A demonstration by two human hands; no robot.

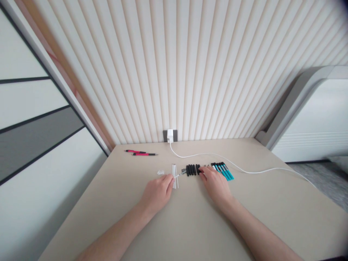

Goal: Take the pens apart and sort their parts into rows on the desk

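Observation:
My left hand [160, 189] is closed in a pinch on a thin white pen refill [177, 176], its tip pointing right. Under and beside the fingers lie several more white refills [174, 185] in a loose bundle. My right hand [214, 181] has its thumb and fingertips closed around a black pen grip [198, 168] at the right end of a row of black grips [191, 169]. Small metallic pieces [183, 171] sit left of that row. Several teal pen barrels [227, 172] with black ends lie past my right hand, which partly hides them.
Small whitish pieces [160, 172], perhaps springs, lie left of the refills. Two pink-and-black pens [144, 154] rest at the back left. A white charger [170, 135] is plugged into the ribbed wall, its cable [244, 172] running right across the table [174, 232].

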